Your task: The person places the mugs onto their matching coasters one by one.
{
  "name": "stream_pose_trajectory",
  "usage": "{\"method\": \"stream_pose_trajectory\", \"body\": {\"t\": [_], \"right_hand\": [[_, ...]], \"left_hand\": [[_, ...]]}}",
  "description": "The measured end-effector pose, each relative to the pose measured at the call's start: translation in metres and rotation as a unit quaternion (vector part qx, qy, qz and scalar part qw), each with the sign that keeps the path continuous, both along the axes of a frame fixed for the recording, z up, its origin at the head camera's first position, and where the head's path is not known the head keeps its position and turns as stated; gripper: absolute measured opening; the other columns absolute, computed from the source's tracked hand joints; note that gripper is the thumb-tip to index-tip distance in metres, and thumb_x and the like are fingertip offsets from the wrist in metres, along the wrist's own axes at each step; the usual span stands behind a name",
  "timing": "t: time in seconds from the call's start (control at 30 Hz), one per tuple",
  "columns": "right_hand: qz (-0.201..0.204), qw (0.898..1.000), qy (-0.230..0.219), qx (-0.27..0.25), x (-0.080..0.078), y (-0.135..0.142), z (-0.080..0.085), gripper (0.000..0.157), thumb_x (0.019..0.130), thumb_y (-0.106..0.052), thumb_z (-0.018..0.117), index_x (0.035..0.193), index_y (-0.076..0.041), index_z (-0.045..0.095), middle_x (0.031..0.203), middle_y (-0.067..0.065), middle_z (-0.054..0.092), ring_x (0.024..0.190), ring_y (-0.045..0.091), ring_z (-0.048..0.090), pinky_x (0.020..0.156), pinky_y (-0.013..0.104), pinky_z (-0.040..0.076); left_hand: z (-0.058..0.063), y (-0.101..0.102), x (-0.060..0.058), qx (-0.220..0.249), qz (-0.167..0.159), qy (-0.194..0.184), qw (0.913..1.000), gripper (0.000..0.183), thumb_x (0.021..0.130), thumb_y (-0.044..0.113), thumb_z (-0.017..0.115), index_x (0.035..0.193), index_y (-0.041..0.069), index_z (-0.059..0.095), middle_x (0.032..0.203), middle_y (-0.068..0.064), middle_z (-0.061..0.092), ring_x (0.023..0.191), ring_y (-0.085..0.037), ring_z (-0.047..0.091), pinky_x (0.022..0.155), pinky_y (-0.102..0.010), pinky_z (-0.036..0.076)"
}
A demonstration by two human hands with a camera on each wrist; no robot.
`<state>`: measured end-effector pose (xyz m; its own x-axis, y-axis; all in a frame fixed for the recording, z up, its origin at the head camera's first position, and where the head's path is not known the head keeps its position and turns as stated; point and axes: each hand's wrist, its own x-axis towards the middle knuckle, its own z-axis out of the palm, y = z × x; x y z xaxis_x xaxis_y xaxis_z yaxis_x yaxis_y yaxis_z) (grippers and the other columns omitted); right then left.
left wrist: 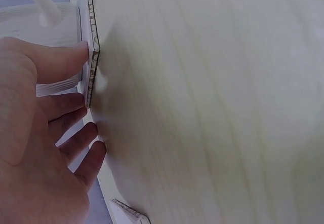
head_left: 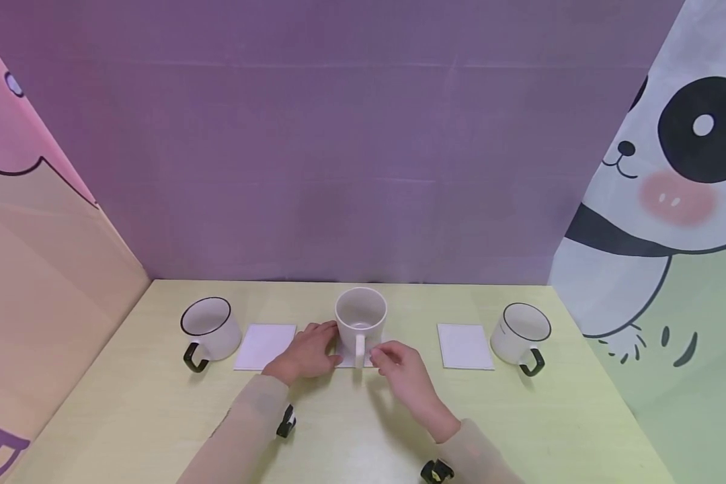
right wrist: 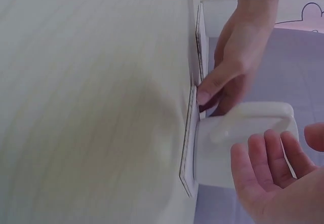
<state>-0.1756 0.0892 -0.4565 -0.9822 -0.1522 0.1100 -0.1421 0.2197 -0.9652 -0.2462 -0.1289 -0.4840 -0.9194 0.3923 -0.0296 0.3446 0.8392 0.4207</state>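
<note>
A plain white mug (head_left: 361, 309) stands upright on the middle white square coaster (head_left: 347, 358), its handle facing me. My left hand (head_left: 312, 351) is at the coaster's left side. In the left wrist view, that hand's thumb and index fingertips touch the coaster (left wrist: 92, 77) near its corners, while the other fingers spread loosely along the table. Right of the mug handle, my right hand (head_left: 405, 376) hovers with loosely bent fingers. The right wrist view shows this hand (right wrist: 283, 178) in front of the mug (right wrist: 212, 155), apparently holding nothing.
Another white coaster (head_left: 263, 348) lies left, beside a black-rimmed mug (head_left: 220, 337) with a black handle. On the right lie a third coaster (head_left: 466, 347) and a similar black-rimmed mug (head_left: 514, 343). A purple backdrop (head_left: 351, 168) rises behind the pale wooden table (head_left: 339, 437).
</note>
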Motion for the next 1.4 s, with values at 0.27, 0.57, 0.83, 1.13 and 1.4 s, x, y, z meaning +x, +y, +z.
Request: {"method": "stream_pose_trajectory", "body": {"t": [0.27,0.57,0.83,1.13,1.4], "right_hand": [[0.007,0.999,0.006,0.037,0.002,0.018,0.003,0.021,0.1,-0.015,0.063,0.104,0.004,0.07,0.095,0.013,0.071,0.092,0.025,0.066,0.082,0.034,0.056],[0.0,0.996,0.016,0.091,0.011,0.037,0.008,0.021,0.101,-0.02,0.064,0.103,-0.001,0.073,0.098,0.013,0.072,0.094,0.02,0.068,0.082,0.035,0.053],[-0.033,0.992,0.046,0.114,0.019,0.055,0.014,0.012,0.099,-0.017,0.067,0.101,-0.007,0.073,0.096,0.0,0.072,0.094,0.018,0.068,0.085,0.034,0.055],[-0.047,0.982,0.082,0.165,0.02,0.081,0.018,0.01,0.099,-0.014,0.066,0.103,-0.007,0.072,0.095,-0.004,0.07,0.093,0.018,0.068,0.088,0.039,0.055],[-0.07,0.968,0.136,0.201,0.016,0.102,0.025,0.008,0.097,-0.009,0.067,0.102,-0.006,0.072,0.095,-0.002,0.069,0.091,0.021,0.068,0.085,0.042,0.056]], "left_hand": [[0.001,0.001,0.0,-0.005,0.004,-0.009,0.9999,0.067,0.091,0.027,0.071,0.149,0.001,0.048,0.157,-0.014,0.043,0.139,-0.036,0.041,0.112,-0.057,0.036],[0.0,0.0,0.0,-0.002,0.005,-0.01,0.9999,0.066,0.091,0.026,0.071,0.148,0.001,0.048,0.157,-0.014,0.043,0.139,-0.036,0.041,0.111,-0.057,0.036],[0.0,-0.001,-0.001,-0.004,0.005,-0.01,0.9999,0.067,0.091,0.028,0.072,0.149,0.003,0.049,0.157,-0.013,0.043,0.137,-0.035,0.042,0.11,-0.056,0.038],[0.0,-0.001,-0.002,-0.006,0.001,-0.006,1.0,0.067,0.091,0.028,0.072,0.148,0.002,0.049,0.156,-0.013,0.044,0.136,-0.034,0.043,0.11,-0.055,0.039],[0.0,0.0,-0.002,-0.004,-0.003,-0.004,1.0,0.066,0.09,0.026,0.072,0.147,0.001,0.05,0.155,-0.014,0.045,0.136,-0.035,0.043,0.11,-0.056,0.038]]}}
